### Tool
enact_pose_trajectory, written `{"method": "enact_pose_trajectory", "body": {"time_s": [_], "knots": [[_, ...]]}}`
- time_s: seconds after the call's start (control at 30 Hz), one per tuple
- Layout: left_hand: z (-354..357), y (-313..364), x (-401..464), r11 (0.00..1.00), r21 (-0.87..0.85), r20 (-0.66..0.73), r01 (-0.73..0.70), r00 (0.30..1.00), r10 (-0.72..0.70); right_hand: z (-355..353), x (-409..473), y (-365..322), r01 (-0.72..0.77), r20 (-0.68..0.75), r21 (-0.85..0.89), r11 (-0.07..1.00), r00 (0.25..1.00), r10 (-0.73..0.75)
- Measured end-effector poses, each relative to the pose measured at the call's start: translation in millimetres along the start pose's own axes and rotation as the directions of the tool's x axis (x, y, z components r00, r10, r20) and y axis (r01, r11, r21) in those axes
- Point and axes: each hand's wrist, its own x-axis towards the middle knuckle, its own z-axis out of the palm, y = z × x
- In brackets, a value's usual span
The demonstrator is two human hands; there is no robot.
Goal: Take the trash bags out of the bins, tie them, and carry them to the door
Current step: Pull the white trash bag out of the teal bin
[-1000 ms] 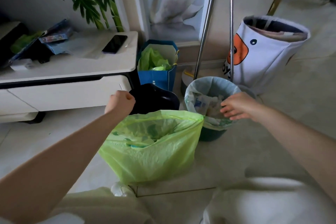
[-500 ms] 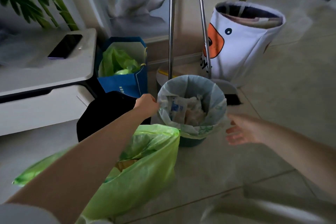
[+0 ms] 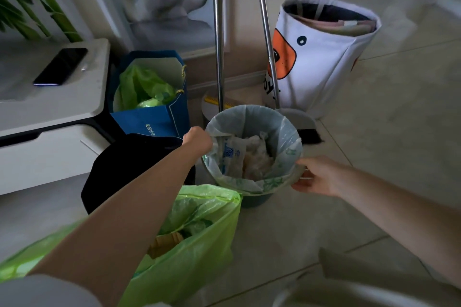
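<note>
Presently catalogued, one moment of a bag-removal task on a tiled floor.

Item: pale liner bag (image 3: pixel 287 132), seated in a small round bin (image 3: pixel 257 200), folded over the rim and part-filled with paper and wrappers. Left hand (image 3: pixel 198 139) at the bag's left rim, fingers curled on the plastic — a pinch, by the look of it. Right hand (image 3: pixel 321 176) at the right rim, thumb and fingers closing on the overturned edge.

Item: green trash bag (image 3: pixel 199 239), out of its bin, standing open and untied on the floor just in front of the round bin; cardboard visible inside. Dark bin (image 3: pixel 124 164) beside it, behind the left forearm.

Item: blue paper bag (image 3: pixel 152 122) holding green plastic, against the bench (image 3: pixel 62 104); phone (image 3: pixel 61 66) on the bench top.

Item: two metal poles (image 3: pixel 219 32), dustpan (image 3: pixel 301 119) and a white fabric hamper (image 3: pixel 321 57) behind the bin.

Risks, as judged: thin film could tear if lifted by two small pinches; the light bin might rise with the liner, since no hand steadies it; the untied green bag could slump and spill if knocked by arm or lifted bag.
</note>
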Motion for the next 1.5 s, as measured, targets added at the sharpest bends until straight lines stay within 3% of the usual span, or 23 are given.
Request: {"method": "enact_pose_trajectory", "body": {"time_s": [0.23,0.4,0.6,0.7,0.8,0.97,1.07,1.17,1.27,1.37,1.5], "knots": [[-1,6,-1,0.988,-0.064,0.179,0.141,0.976,-0.128,-3,10,-9,0.147,-0.168,-0.154,0.977,0.971,-0.172],[-2,2,-6,0.907,-0.264,0.333,0.328,0.914,-0.233,-6,11,-18,0.192,-0.216,-0.163,0.968,0.950,-0.225],[-8,8,-11,0.962,-0.138,0.362,0.236,0.916,-0.172,3,2,-29,0.336,-0.150,-0.056,0.940,0.928,-0.341],[-15,16,-20,0.986,-0.090,0.270,0.143,0.956,-0.114,7,-5,-35,0.425,-0.111,-0.016,0.905,0.899,-0.424],[-20,21,-23,0.996,-0.071,0.072,0.046,0.997,-0.041,11,-17,-39,0.488,-0.077,-0.011,0.873,0.870,-0.488],[-36,31,-37,0.979,-0.140,-0.188,-0.148,0.975,0.120,5,-34,-39,0.515,-0.108,0.003,0.857,0.852,-0.512],[-50,19,-54,0.965,-0.155,-0.278,-0.212,0.947,0.164,-12,-38,-36,0.476,-0.201,-0.008,0.879,0.861,-0.468],[-57,-11,-63,0.971,-0.159,-0.315,-0.176,0.942,0.119,-35,-41,-28,0.388,-0.256,0.006,0.922,0.892,-0.374],[-59,-40,-68,0.956,-0.290,-0.166,-0.036,0.986,-0.014,-55,-39,-17,0.395,-0.298,-0.036,0.918,0.873,-0.387],[-58,-52,-67,0.969,-0.238,0.003,0.059,0.998,-0.060,-62,-41,-10,0.372,-0.314,-0.001,0.928,0.881,-0.354],[-59,-32,-67,0.993,-0.065,0.018,-0.103,0.994,0.105,-54,-52,-3,0.052,-0.124,0.126,0.991,0.992,-0.037]]}}
